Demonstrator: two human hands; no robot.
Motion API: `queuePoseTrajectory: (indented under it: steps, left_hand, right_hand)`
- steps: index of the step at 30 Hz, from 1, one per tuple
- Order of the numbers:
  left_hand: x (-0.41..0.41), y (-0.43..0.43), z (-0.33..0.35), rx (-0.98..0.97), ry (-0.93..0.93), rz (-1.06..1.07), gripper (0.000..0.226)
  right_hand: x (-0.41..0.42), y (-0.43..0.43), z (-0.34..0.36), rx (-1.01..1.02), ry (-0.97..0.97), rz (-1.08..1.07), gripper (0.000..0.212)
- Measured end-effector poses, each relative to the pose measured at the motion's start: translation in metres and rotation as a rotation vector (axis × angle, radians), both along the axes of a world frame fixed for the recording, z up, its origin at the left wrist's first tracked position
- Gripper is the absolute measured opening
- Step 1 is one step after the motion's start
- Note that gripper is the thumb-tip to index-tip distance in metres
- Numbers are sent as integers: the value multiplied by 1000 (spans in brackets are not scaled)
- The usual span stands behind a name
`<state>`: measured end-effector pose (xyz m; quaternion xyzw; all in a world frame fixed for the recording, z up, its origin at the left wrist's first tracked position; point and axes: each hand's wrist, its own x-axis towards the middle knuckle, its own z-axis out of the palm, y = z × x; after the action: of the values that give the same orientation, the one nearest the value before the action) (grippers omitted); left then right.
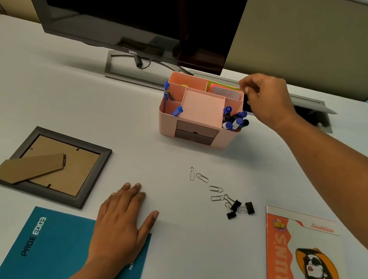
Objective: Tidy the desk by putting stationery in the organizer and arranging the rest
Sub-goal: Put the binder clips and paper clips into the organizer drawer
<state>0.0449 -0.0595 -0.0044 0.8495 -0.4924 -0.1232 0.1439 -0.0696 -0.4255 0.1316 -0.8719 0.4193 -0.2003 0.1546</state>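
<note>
Bearing "PAGE EDGE", teal notebook (51,253) under flat left hand (120,222)

Person's body, as seen from the head camera: two entries, each bare from fingertip to the edge of the view.

1. Left hand (121,220): bare, its back shown; four fingers and a thumb, with short, rounded fingernails (155,215) and lightly marked knuckles. It joins a bare left forearm (81,275), of which only a short stretch is visible.

2. Right hand (265,101): bare, its back and wrist shown, with the fingertips slightly blurred. It joins a bare right forearm (339,164), visible over a long stretch with unclothed skin throughout.
</note>
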Motion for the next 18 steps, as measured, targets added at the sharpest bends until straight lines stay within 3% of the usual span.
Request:
queuePoseTrajectory:
  steps: [6,11,18]
  left_hand:
    - [0,0,0,-7,-8,2,70]
    - [-1,0,1,-17,-34,3,69]
    - [-2,-1,-1,-31,-93,-2,58]
  right_hand:
    - [-71,49,-24,125,-310,-163,27]
    - [-137,133,-73,206,-271,-262,29]
    - [-189,192,-119,174,14,-304,33]
